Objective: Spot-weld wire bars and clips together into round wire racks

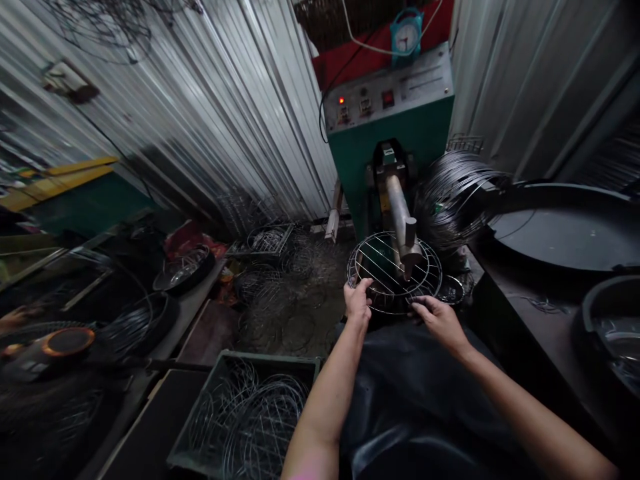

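A round wire rack (383, 263) with parallel cross wires lies under the metal arm (403, 223) of a green welding machine (390, 120). My left hand (358, 300) grips the rack's near left rim. My right hand (439, 320) holds its near right rim. The arm's tip presses down near the rack's middle. A dark apron covers my lap below the hands.
A green crate (200, 433) of finished wire racks stands at lower left. More wire racks (270, 240) lie on the floor by the corrugated wall. A bundle of wire rings (450, 193) sits right of the machine, beside large dark pans (565, 227).
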Tool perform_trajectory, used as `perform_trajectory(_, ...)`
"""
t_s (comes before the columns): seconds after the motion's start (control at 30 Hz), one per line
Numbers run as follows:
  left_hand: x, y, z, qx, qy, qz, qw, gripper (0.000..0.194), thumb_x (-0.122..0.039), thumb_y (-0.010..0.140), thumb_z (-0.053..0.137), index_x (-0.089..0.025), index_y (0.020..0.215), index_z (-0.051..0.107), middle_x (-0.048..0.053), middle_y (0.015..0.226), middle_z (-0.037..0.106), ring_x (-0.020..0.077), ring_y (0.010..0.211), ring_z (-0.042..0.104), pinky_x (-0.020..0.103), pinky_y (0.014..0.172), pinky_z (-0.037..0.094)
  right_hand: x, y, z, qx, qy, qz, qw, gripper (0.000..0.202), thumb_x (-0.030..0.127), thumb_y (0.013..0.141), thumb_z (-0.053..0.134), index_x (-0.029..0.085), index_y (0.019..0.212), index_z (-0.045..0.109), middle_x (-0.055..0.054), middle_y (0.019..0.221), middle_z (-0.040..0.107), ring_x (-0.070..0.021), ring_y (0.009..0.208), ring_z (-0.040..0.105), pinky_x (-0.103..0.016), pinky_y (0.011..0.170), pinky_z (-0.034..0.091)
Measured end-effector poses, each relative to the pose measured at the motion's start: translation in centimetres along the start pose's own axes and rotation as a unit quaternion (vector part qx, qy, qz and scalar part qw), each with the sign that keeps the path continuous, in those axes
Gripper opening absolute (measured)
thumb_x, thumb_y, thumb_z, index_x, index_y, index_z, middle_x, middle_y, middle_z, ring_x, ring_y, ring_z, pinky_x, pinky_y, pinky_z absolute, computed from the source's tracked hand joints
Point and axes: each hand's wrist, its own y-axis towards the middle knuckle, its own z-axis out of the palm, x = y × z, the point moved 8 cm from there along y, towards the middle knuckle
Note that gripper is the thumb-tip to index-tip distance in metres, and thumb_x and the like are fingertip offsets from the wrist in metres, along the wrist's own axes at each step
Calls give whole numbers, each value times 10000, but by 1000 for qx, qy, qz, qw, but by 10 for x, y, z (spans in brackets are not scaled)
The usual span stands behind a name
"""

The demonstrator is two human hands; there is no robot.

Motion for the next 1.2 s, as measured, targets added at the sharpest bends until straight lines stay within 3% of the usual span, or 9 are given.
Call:
perform_trajectory(0.63, -6, 0, 3, -14, -13, -10, 1000, 504, -262, 527, 749, -188, 933, 459, -58, 640, 481, 39, 451, 435, 131, 355, 206, 8, 15, -2, -6, 6, -39, 999, 330, 476, 722, 609, 179, 863, 636, -35, 668, 667, -201, 613, 650, -301, 545, 518)
perform_trajectory(1.2, -2, 8, 11, -19, 10, -21, 1000, 441, -330, 501, 765, -167, 798, 483, -55, 584, 478, 45, 420, 424, 140, 344, 215, 15, 25, -6, -6, 2, -34, 999, 350, 485, 715, 613, 158, 837, 629, -47, 727, 667, -180, 600, 643, -302, 594, 518)
